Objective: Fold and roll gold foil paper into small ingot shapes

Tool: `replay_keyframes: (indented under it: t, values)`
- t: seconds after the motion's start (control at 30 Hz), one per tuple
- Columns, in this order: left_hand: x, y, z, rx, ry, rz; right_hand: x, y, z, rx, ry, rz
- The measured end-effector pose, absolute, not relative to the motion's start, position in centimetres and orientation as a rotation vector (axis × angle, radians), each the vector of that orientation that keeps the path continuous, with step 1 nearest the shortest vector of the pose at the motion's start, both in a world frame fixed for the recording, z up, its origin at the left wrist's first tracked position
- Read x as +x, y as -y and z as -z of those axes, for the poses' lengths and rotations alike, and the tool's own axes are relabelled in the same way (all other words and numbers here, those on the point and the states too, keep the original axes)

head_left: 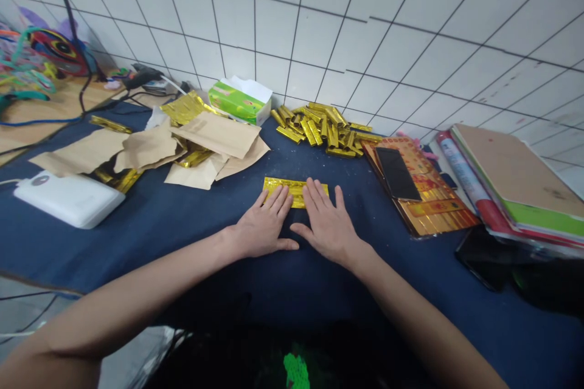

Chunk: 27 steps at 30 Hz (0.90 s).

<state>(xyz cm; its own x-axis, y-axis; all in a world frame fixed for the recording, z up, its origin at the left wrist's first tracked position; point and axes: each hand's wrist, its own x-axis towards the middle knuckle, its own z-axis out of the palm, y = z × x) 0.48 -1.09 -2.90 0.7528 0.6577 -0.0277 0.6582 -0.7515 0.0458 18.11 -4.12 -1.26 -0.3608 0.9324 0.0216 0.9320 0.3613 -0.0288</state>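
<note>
A gold foil sheet (294, 186) lies flat on the dark blue table cloth (182, 219) in the middle. My left hand (262, 225) rests flat with its fingertips on the sheet's near left edge, fingers stretched out. My right hand (326, 222) lies flat beside it, fingers spread, with the tips on the sheet's right half. Neither hand grips anything. Behind the sheet sits a pile of folded gold foil pieces (322, 127).
Brown paper wrappers with more gold foil (201, 140) lie at the left, next to a white power bank (68, 197). A green tissue pack (239, 100) stands by the tiled wall. At right are a phone (396, 173) on a red-gold paper stack (433, 209) and stacked folders (515, 188).
</note>
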Motion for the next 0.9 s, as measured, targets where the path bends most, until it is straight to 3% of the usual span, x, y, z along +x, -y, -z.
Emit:
replay_keyframes:
  t: [0.27,0.9]
  values:
    - [0.4,1.2,2.9,2.872,-1.09,-0.012,17.7,3.7,2.2,-1.731,2.655,-0.255]
    - [0.3,1.6,3.1,2.882,-1.136,-0.055,17.3,4.0,2.2,-1.787,2.584,-0.232]
